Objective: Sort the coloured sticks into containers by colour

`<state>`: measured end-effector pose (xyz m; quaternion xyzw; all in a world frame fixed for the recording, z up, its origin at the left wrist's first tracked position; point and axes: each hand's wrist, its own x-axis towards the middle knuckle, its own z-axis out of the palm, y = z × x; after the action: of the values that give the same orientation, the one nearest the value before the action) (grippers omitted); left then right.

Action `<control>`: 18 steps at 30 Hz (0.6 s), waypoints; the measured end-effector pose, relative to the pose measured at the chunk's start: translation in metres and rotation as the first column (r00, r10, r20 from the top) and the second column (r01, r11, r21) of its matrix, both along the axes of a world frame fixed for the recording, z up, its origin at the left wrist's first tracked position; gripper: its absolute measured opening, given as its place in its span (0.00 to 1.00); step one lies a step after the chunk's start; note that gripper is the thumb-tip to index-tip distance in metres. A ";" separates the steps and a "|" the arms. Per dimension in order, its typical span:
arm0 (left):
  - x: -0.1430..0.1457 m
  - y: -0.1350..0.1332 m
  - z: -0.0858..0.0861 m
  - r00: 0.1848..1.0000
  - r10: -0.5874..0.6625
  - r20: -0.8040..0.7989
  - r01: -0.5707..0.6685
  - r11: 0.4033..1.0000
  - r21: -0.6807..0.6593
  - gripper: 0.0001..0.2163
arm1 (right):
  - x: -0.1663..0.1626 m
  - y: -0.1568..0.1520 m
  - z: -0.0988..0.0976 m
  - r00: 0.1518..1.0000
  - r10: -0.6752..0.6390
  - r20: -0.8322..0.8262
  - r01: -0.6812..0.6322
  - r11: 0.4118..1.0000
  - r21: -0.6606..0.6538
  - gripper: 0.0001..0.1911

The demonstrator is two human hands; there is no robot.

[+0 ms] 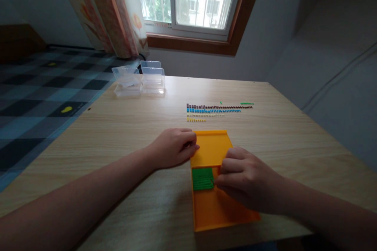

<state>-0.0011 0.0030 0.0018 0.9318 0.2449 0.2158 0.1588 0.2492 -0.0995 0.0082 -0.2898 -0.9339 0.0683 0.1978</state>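
An orange tray [210, 147] with a cross divider lies on the wooden table [123, 133] in front of me. A pile of small green pieces [202, 179] fills its middle-left compartment. My left hand [173, 147] rests curled against the tray's left rim, fingers closed on the edge. My right hand [246, 178] lies over the tray's right side, fingertips pinched together right beside the green pieces; what they pinch is hidden. Beyond the tray, small pieces lie in rows [218, 109]: brown, blue, yellow, and a few green ones.
Two clear plastic boxes [138, 80] with raised lids stand at the table's far left. A bed with a checked blue cover [44, 90] adjoins the table's left edge. A window and curtain are behind; a grey wall runs along the right.
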 end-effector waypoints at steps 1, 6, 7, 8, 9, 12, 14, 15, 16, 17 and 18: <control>0.000 0.000 0.000 1.000 0.001 -0.004 -0.001 1.000 0.002 0.10 | 0.000 0.000 0.001 1.000 0.004 0.003 -0.004 1.000 -0.004 0.09; 0.000 0.001 -0.001 1.000 0.003 -0.007 -0.003 1.000 0.009 0.10 | -0.001 -0.001 0.002 0.999 0.036 0.019 -0.036 0.999 -0.010 0.09; 0.000 0.000 -0.001 1.000 0.004 -0.008 -0.004 1.000 0.014 0.10 | -0.001 -0.001 0.002 0.999 0.039 0.025 -0.039 0.999 -0.009 0.08; 0.000 0.000 -0.001 1.000 0.005 -0.009 -0.005 1.000 0.016 0.10 | -0.002 -0.001 0.001 0.999 0.041 0.030 -0.041 0.999 -0.008 0.08; 0.000 0.000 0.000 1.000 0.006 -0.012 -0.005 1.000 0.016 0.10 | -0.002 -0.001 0.001 0.999 0.040 0.037 -0.040 0.999 -0.009 0.08; 0.000 0.000 0.000 1.000 0.008 -0.018 -0.008 1.000 0.007 0.10 | -0.003 -0.002 0.001 0.998 0.045 0.036 -0.045 0.999 -0.013 0.07; 0.000 0.000 0.000 1.000 0.007 -0.017 -0.007 1.000 0.005 0.10 | -0.004 -0.003 0.002 0.999 0.047 0.018 -0.047 0.999 -0.009 0.09; 0.000 0.001 -0.001 1.000 0.005 -0.016 -0.005 1.000 0.006 0.11 | -0.003 -0.003 0.002 0.999 0.045 0.010 -0.045 0.999 -0.005 0.09; 0.000 0.001 -0.001 1.000 0.003 -0.014 -0.002 1.000 0.008 0.11 | -0.003 -0.003 0.003 0.999 0.041 0.004 -0.041 0.999 0.001 0.10; 0.000 0.001 -0.001 1.000 -0.001 -0.013 0.001 1.000 0.009 0.11 | -0.002 -0.003 0.003 0.999 0.035 0.001 -0.035 0.999 0.005 0.10; 0.000 0.001 -0.002 1.000 -0.003 -0.012 0.003 1.000 0.011 0.11 | -0.001 -0.002 0.004 1.000 0.028 0.001 -0.028 1.000 0.008 0.09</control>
<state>-0.0012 0.0045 -0.0001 0.9344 0.2431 0.2112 0.1525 0.2482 -0.1016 0.0120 -0.2761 -0.9382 0.0673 0.1976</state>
